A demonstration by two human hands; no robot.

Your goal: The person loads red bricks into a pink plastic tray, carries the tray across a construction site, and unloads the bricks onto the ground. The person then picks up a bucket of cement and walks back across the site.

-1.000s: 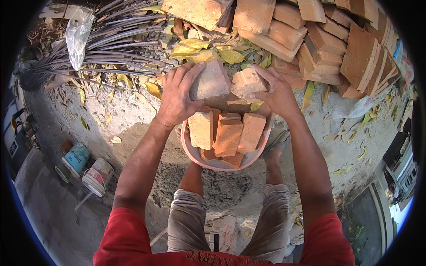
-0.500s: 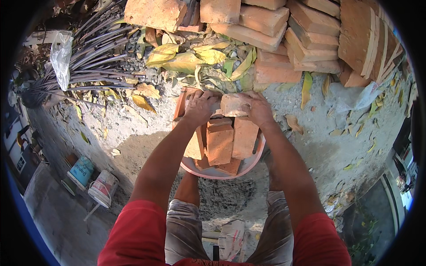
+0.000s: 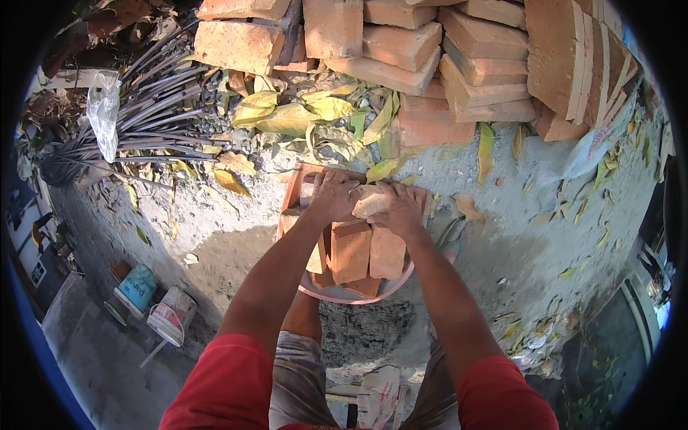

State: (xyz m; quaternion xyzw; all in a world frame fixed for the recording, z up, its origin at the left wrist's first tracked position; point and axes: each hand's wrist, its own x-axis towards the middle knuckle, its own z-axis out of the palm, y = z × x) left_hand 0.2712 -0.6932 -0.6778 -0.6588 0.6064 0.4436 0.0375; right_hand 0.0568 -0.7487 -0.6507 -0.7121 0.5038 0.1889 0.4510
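Orange broken brick [image 3: 367,204] is filling our right hand [image 3: 399,208], fingers curled, near the far edge of the tub [image 3: 356,302]; we're seemingly placing it. Our left hand [image 3: 333,198], fingers bent, is hiding any hold. Releasing is probably needing care.

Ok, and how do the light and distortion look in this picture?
In the head view, sunlight brightens the held brick, the clear bag glares, and the blue bucket sits in shade; same head view: corners go black, outer edges bend.
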